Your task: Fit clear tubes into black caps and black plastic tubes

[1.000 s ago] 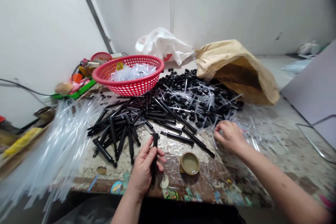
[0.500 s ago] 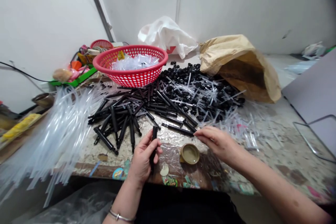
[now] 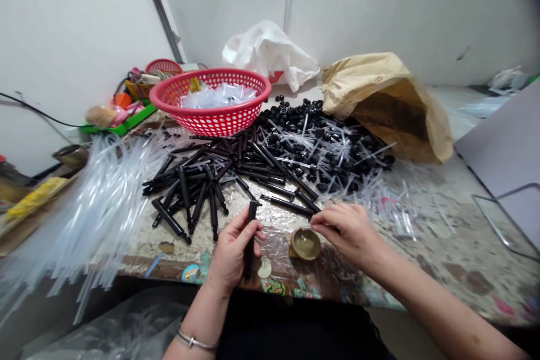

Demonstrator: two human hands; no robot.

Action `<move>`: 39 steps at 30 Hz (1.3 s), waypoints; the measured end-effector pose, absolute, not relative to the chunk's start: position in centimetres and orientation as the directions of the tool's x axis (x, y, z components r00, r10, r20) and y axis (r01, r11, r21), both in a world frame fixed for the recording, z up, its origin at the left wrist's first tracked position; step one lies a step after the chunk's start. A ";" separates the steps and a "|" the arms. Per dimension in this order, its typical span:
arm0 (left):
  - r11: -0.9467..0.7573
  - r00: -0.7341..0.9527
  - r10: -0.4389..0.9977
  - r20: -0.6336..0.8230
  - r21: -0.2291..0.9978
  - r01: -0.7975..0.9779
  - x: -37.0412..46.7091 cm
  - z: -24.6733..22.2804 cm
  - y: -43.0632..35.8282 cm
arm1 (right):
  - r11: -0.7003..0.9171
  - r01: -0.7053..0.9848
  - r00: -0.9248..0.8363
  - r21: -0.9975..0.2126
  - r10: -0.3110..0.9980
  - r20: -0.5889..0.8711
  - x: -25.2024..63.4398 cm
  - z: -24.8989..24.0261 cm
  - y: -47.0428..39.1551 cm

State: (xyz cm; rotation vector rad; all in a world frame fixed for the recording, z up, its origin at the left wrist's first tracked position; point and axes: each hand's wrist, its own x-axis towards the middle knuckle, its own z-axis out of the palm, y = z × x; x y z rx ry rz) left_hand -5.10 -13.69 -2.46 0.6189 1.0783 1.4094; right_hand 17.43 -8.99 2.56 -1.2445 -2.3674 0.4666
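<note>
My left hand point(image 3: 238, 242) is closed around a black plastic tube point(image 3: 250, 236), held nearly upright at the table's front edge. My right hand point(image 3: 341, 230) is pinched at the right rim of a small brown bowl point(image 3: 305, 245) with clear liquid in it. Something thin and pale seems to show at those fingertips, too small to make out. Beyond the hands lies a heap of black tubes point(image 3: 185, 191) with narrow ends. Behind the right hand spreads a pile of black caps and short clear tubes point(image 3: 333, 146).
A red perforated basket point(image 3: 211, 118) of clear pieces stands behind the tubes. Long clear tubes point(image 3: 93, 208) hang over the left edge. An open brown paper bag point(image 3: 379, 90) lies at the back right, near a white plastic bag point(image 3: 270, 56). A grey panel point(image 3: 502, 140) stands at right.
My right hand has moved slightly left and down, from the black tubes to the bowl's rim. My left hand still holds its black tube, with little movement.
</note>
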 end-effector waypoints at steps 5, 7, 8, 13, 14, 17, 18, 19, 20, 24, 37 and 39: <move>0.140 -0.170 0.957 -0.237 0.886 -0.442 -5.1 -2.6 -13.7 | 0.267 0.525 -0.467 -0.808 0.884 -0.010 14.1 3.7 -8.6; 0.120 -0.188 0.955 -0.229 0.879 -0.461 -5.1 -2.6 -13.7 | 0.310 0.507 -0.493 -0.805 0.870 0.024 12.5 3.7 -8.4; 0.104 -0.194 0.957 -0.218 0.876 -0.472 -5.1 -2.5 -13.8 | 0.343 0.497 -0.513 -0.797 0.857 0.049 11.9 3.6 -8.3; 0.061 -0.200 0.962 -0.186 0.861 -0.505 -5.1 -2.4 -13.9 | 0.475 0.474 -0.582 -0.741 0.801 0.140 10.2 2.6 -7.6; 0.060 -0.201 0.962 -0.186 0.859 -0.509 -5.1 -2.4 -14.0 | 0.491 0.486 -0.583 -0.723 0.798 0.150 10.1 2.5 -7.5; 0.067 -0.184 0.965 -0.186 0.856 -0.513 -5.2 -2.5 -14.0 | 0.521 0.514 -0.591 -0.682 0.791 0.159 9.8 2.2 -7.2; 0.074 -0.174 0.967 -0.187 0.855 -0.513 -5.2 -2.5 -14.0 | 0.529 0.519 -0.594 -0.672 0.788 0.161 9.7 2.2 -7.1; 0.080 -0.165 0.968 -0.190 0.855 -0.513 -5.2 -2.5 -14.0 | 0.537 0.524 -0.598 -0.661 0.785 0.164 9.6 2.1 -7.0; 0.086 -0.158 0.968 -0.193 0.853 -0.514 -5.3 -2.6 -14.0 | 0.544 0.529 -0.601 -0.651 0.782 0.166 9.5 2.1 -7.0; 0.105 -0.132 0.971 -0.202 0.848 -0.520 -5.4 -2.7 -14.0 | 0.557 0.535 -0.612 -0.635 0.774 0.163 9.2 2.2 -6.9; 0.213 0.011 0.969 -0.248 0.808 -0.549 -5.4 -2.2 -14.1 | 0.590 0.540 -0.638 -0.601 0.752 0.165 9.2 2.1 -6.9; 0.224 0.020 0.967 -0.254 0.811 -0.540 -5.3 -2.3 -14.0 | 0.601 0.548 -0.637 -0.582 0.751 0.175 9.2 2.1 -6.9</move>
